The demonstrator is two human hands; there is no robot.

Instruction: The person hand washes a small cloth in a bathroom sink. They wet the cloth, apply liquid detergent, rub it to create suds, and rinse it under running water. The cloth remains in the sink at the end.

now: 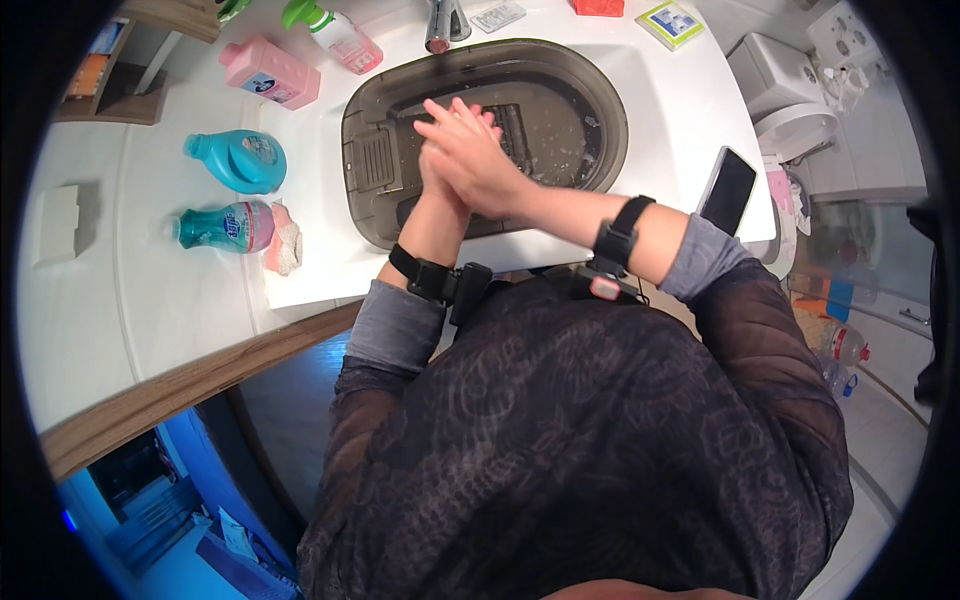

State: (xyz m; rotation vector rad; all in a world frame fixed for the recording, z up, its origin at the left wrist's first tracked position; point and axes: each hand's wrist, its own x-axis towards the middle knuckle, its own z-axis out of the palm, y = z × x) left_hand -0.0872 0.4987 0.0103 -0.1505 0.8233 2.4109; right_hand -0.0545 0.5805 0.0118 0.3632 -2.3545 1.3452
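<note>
My right hand (484, 161) lies across my left hand (437, 174), palms pressed together and fingers stretched out. Much of the left hand is covered, though some of its fingertips show past the right one. No object can be seen in either; the space between the palms is hidden. Both are above a translucent grey-brown plastic basin (619, 127) set in the white sink. The basin holds murky water (559, 112) with foam flecks. A dark ribbed object (514, 139) sits inside it, partly behind my hands.
A chrome faucet (438, 30) stands behind the basin. Along the left are a pink bottle (274, 75), a spray bottle (349, 45), a teal bottle (247, 161), a detergent bottle (232, 227) and a cloth (285, 244). A smartphone (727, 191) rests at the right edge; a packet (670, 25) lies behind.
</note>
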